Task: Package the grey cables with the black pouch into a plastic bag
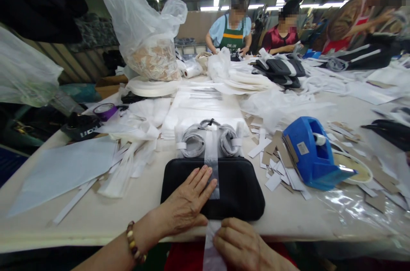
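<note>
A black fabric bag [237, 185] lies flat at the table's near edge, its grey wrapped handles [209, 139] pointing away from me. A strip of clear tape [212, 164] runs lengthwise over the handles and the bag, down past the table edge. My left hand [187, 202] lies flat on the bag, fingers stretched out, pressing beside the tape. Below the edge, my right hand [241, 243] is closed, pinching the tape's lower end.
A blue tape dispenser [312, 153] stands right of the bag among several paper and cardboard strips [275, 164]. White sheets [64, 168] lie on the left, filled plastic bags [144, 36] behind. Three people work at the far side near stacked dark bags [280, 70].
</note>
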`<state>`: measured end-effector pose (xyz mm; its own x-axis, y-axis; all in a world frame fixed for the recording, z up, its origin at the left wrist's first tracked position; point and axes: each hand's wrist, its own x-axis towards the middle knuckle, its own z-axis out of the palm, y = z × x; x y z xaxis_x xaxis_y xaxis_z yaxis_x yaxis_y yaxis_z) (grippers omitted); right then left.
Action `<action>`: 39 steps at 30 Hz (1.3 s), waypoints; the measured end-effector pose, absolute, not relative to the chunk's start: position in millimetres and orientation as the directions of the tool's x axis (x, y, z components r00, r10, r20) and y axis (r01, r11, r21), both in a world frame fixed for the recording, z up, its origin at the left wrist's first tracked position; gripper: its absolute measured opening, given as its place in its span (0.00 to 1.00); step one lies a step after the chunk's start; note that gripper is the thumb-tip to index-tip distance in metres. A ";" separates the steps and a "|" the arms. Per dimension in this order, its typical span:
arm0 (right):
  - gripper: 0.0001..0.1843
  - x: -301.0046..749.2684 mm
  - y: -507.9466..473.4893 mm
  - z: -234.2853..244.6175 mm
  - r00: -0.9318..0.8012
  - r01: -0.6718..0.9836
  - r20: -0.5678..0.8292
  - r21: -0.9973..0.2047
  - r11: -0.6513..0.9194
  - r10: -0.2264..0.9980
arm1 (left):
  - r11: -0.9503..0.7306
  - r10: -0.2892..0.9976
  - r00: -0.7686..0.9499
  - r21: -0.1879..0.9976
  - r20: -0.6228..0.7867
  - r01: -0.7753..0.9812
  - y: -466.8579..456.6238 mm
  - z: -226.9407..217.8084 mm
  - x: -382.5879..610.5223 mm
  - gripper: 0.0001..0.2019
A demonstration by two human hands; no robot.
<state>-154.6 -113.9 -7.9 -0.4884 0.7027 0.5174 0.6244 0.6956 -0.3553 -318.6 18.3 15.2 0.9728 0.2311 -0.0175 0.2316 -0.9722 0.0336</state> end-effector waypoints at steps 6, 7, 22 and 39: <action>0.17 -136.1 -104.0 -15.4 -0.352 0.649 0.515 -0.467 0.600 0.781 | -0.963 0.263 0.961 0.040 -0.090 0.267 43.3 18.0 -284.7 0.47; 0.18 -134.9 -103.6 -17.8 -0.345 0.656 0.515 -0.466 0.594 0.785 | -0.961 0.266 0.959 0.051 -0.100 0.272 45.8 18.2 -281.2 0.47; 0.21 -154.1 -92.8 -36.8 -0.369 0.730 0.603 -0.283 0.622 0.707 | -0.969 0.244 0.961 -0.004 0.130 0.246 45.4 9.7 -280.4 0.47; 0.23 -157.5 -86.8 -31.7 -0.293 0.707 0.701 -0.299 0.641 0.650 | -0.973 0.182 0.957 -0.099 0.228 0.208 44.6 -3.3 -281.2 0.42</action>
